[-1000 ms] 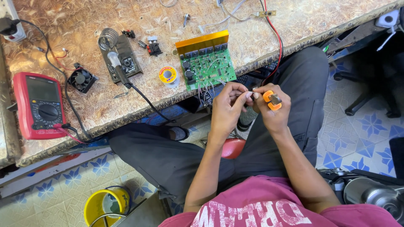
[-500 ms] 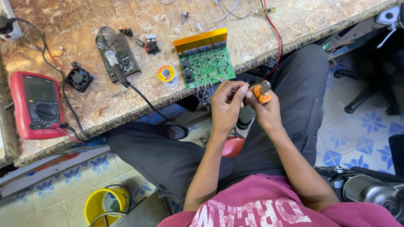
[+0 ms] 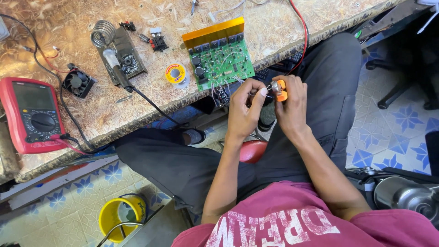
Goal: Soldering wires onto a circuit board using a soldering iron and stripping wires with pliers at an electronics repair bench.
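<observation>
My left hand (image 3: 243,110) pinches thin pale wires (image 3: 228,89) that trail off the near edge of a green circuit board (image 3: 222,64) with a gold heat sink along its far side. My right hand (image 3: 292,105) is closed on a small orange-handled cutter (image 3: 280,89), whose metal tip meets the fingertips of the other hand. Both hands hover over my lap, just off the bench edge and close to the board's near right corner.
On the mottled bench (image 3: 283,27) lie a solder spool (image 3: 176,74), a soldering iron on its stand (image 3: 118,64), a small black fan (image 3: 78,82), a red multimeter (image 3: 34,114) and a red lead (image 3: 302,27). A yellow bucket (image 3: 120,215) stands on the tiled floor.
Both hands have drifted up toward the board's edge. The cutter in the right hand has moved left, closer to the left fingertips.
</observation>
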